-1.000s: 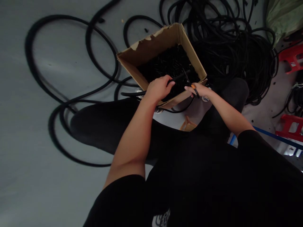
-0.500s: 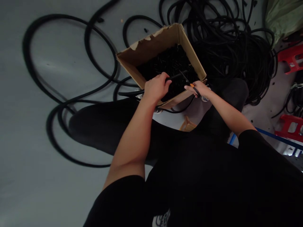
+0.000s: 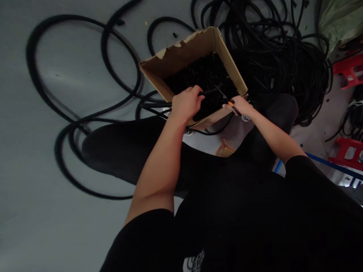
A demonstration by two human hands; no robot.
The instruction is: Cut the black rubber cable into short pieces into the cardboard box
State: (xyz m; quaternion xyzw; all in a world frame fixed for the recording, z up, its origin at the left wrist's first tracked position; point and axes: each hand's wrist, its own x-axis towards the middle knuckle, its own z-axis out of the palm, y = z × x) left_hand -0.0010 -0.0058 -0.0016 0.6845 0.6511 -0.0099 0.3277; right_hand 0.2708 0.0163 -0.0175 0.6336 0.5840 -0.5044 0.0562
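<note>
My left hand (image 3: 185, 104) is closed round a black hose (image 3: 210, 91), holding its end over a torn cardboard box (image 3: 181, 56). The box is filled with several short black cut pieces (image 3: 202, 73). My right hand (image 3: 239, 106) grips scissors with orange and black handles (image 3: 231, 104), their blades pointing toward the hose tip above the box. The hose runs from my left hand back across the grey floor in wide loops (image 3: 85, 68). Both hands hover at the near rim of the box, between my knees.
A large tangle of black hose (image 3: 283, 49) lies behind and right of the box. Red plastic stools (image 3: 347, 70) stand at the right edge, a green sack (image 3: 340, 17) at top right. My dark-clad legs (image 3: 127, 147) flank the box. A blue strip (image 3: 329, 163) crosses lower right.
My left hand has slid slightly left and up along the hose, and the floor loops have shifted a little. The right hand with the scissors has stayed almost in place.
</note>
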